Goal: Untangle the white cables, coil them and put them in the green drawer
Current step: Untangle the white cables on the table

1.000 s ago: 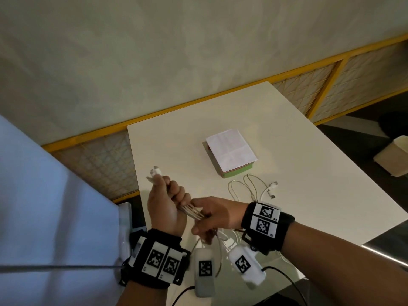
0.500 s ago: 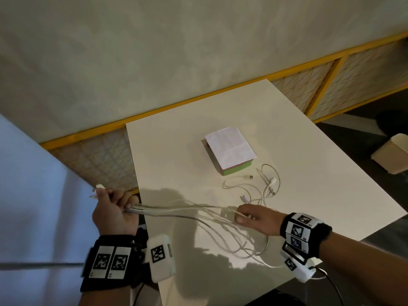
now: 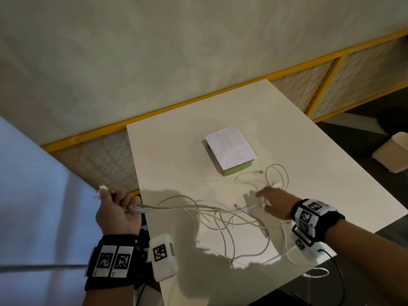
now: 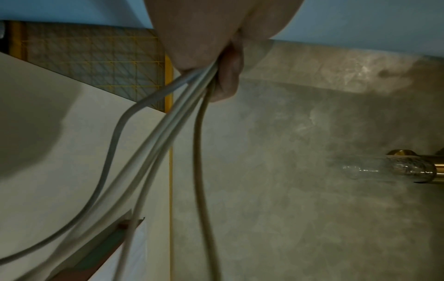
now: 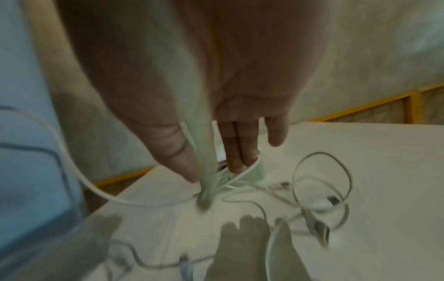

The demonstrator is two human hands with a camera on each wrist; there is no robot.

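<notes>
While the left hand (image 3: 118,214) sits off the left edge of the surface (image 3: 176,155), its fingers are curled tight round a bundle of white cables (image 3: 198,209), plug ends poking out above the fist. From the left wrist view several strands leave the fist (image 4: 209,57) side by side and fan out down toward the surface. The cables run rightward from the fist, low over the surface, then sprawl in loose crossing loops across its near half; one loop hangs over the near edge. Right hand (image 3: 276,202) lies over the right part of the tangle, palm down, fingers fairly straight and spread. In the right wrist view a strand passes between thumb and fingers (image 5: 234,152), but the view is blurred and whether it is pinched cannot be told. Beyond the right hand more cable forms a round loop with a plug end inside it. Green drawer (image 3: 238,171) stands mid-surface, just beyond the loops, closed, with a white folded paper (image 3: 229,149) lying on top of it. Both wrists wear black bands with printed square markers. A pale box (image 3: 393,154) sits on the floor to the right, well apart from the surface.
</notes>
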